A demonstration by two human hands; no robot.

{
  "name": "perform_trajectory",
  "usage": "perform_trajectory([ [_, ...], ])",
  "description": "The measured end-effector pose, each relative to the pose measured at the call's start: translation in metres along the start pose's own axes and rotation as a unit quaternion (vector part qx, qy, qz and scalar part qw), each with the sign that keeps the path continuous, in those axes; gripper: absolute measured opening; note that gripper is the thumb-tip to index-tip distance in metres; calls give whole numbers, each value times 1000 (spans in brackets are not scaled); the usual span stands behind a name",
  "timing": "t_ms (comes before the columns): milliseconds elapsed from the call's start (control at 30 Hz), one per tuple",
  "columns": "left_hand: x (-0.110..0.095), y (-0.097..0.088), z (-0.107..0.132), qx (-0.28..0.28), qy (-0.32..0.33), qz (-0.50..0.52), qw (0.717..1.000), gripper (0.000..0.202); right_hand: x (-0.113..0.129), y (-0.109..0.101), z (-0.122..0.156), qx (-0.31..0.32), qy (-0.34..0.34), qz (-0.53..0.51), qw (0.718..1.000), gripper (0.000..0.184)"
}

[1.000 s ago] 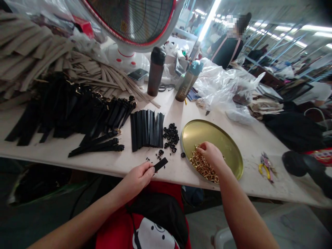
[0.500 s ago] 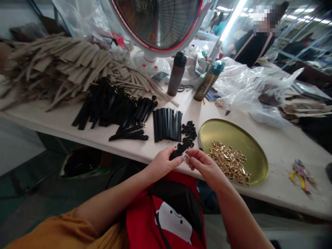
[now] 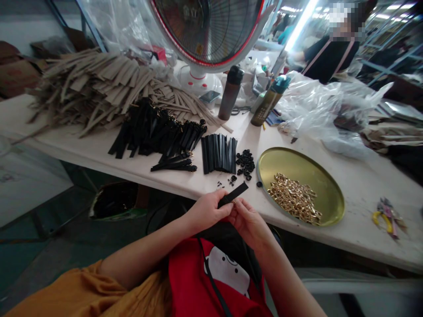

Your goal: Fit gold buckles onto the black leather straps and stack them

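My left hand [image 3: 206, 212] is closed around a short black strap [image 3: 238, 191], whose flat end sticks out up and to the right past the fingers. Against the strap's near side, the fingertips of my right hand [image 3: 248, 220] pinch a small gold-coloured metal fitting, mostly hidden, with only a glint showing. Both hands meet just off the table's front edge. Beyond them lie a row of black strips [image 3: 218, 154] and a cluster of small round black pieces [image 3: 245, 162]. To the right, an oval gold tray [image 3: 325, 185] bears a heap of gold-coloured metal fittings [image 3: 294, 198].
Black straps with metal ends [image 3: 145, 132] are piled left, before a heap of beige strips [image 3: 95, 88]. A fan [image 3: 208, 35], two bottles [image 3: 230, 92] and plastic bags [image 3: 317, 105] stand behind. Pliers [image 3: 385, 218] lie far right. A person [image 3: 330, 57] is in the background.
My right hand has brought the metal fitting in against the strap, and its fingers are closer to my left hand. The strap has tilted flatter. The camera view has shifted a little.
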State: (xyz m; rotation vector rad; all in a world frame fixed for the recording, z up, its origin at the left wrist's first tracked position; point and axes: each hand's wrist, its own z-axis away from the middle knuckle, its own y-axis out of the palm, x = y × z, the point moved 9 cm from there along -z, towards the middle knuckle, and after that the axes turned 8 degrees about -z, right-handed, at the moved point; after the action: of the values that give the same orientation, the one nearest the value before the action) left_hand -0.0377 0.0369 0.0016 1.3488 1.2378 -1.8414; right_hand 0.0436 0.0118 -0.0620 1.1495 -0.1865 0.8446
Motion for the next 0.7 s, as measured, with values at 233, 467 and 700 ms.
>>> perform_trajectory([
  [233,8,-14,8,-8,-5,-153,988,30,0,-24,-1,-71,-17,-65,995,17],
  [467,18,-8,7,36,-13,-158,987,30,27,-28,-6,-103,-123,-42,986,12],
  [700,22,2,0,77,-24,-141,987,28,14,-25,-8,-80,-94,-45,991,12],
])
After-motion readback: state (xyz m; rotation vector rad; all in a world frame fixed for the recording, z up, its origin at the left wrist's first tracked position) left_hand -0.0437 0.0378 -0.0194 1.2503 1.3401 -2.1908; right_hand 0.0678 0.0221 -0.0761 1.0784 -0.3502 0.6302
